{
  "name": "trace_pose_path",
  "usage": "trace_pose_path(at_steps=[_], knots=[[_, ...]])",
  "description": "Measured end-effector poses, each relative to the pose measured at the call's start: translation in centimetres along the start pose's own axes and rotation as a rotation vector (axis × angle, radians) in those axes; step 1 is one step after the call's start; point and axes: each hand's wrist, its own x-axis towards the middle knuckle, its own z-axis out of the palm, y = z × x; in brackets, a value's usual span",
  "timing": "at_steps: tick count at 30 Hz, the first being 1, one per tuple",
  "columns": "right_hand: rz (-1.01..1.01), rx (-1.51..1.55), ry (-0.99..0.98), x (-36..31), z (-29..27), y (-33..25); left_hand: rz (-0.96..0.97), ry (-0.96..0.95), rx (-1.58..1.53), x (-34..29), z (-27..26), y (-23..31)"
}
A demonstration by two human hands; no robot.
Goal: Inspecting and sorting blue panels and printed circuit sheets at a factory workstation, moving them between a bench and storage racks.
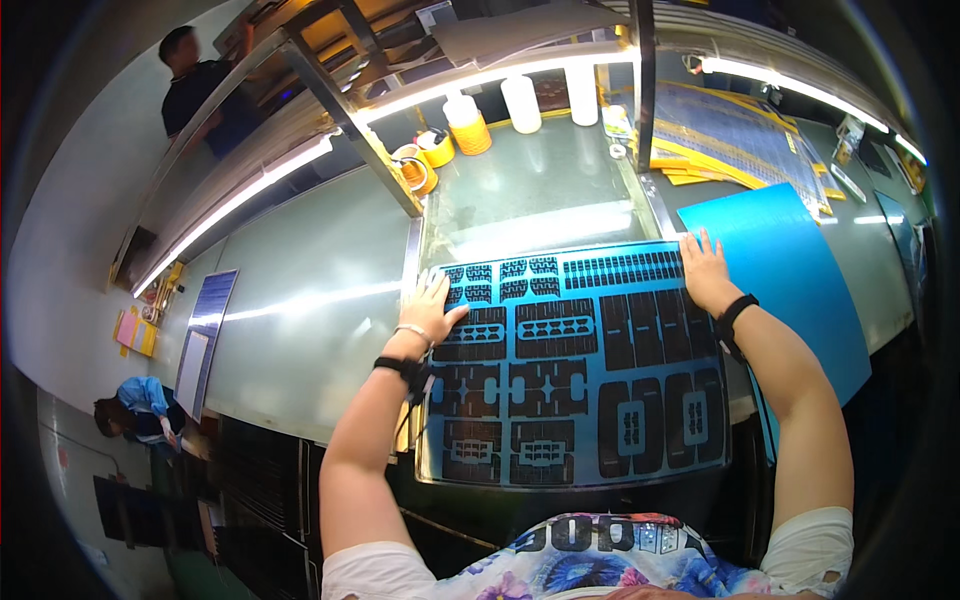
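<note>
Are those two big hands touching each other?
Apart. The head view shows the left hand and right hand at opposite sides of the patterned blue sheet, plainly separated.

Long workbench [290,350], glossy grey-green top, spans left to right. Metal rack [350,125] stands over it on square posts, with a broad grey sheet [530,32] lying up top. Lit tube lights [240,212] along the rack, strong glare streaks on the bench. Plain pale wall [80,200] far left, dimmer toward the lower left corner.
</note>
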Motion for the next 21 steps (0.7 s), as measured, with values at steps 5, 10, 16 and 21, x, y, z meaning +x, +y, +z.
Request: trace_pose_path(at_steps=[5,10,16,21], knots=[[0.011,0.025,0.009,-1.2,0.2,1.0,-0.187,-0.163,0.045,4.4,-0.7,1.9],[0.012,0.119,0.061,-3.4,0.5,1.1,-0.273,-0.182,-0.166,4.4,0.7,1.3],[-0.179,0.184,0.175,-22.5,-2.5,-0.7,-0.35,-0.206,-0.082,3.9,0.2,1.6],[-0.074,0.396,0.094,-32.2,-4.6,-3.2,-0.38,-0.169,0.053,-0.7,-1.1,3.4]])
